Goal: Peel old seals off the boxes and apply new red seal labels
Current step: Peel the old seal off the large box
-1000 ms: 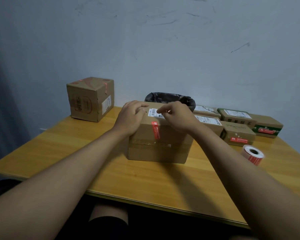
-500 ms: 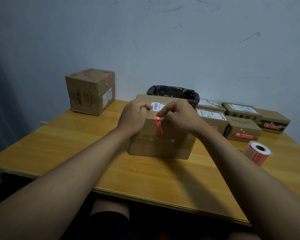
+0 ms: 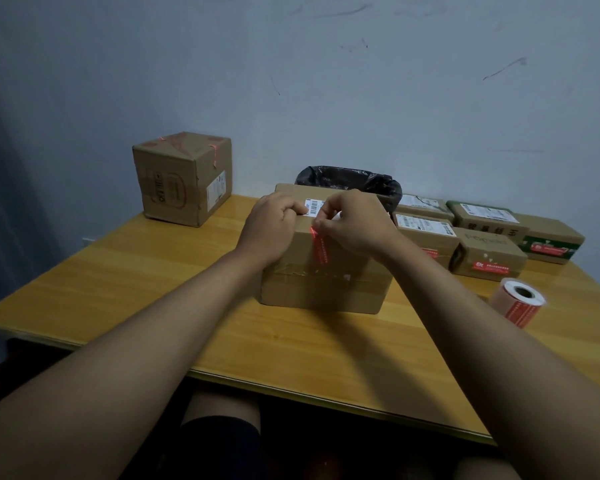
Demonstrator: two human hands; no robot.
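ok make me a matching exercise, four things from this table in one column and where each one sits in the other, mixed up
Things
1. label roll
2. bin with black bag
3. cube-shaped box
4. red seal strip

Places
A. far left corner of the table
B. down the front face of the box under both hands
C. right side of the table, lying on its side
D. behind the box being worked on, by the wall

Pairs: 1-C, 2-D, 3-A, 4-B
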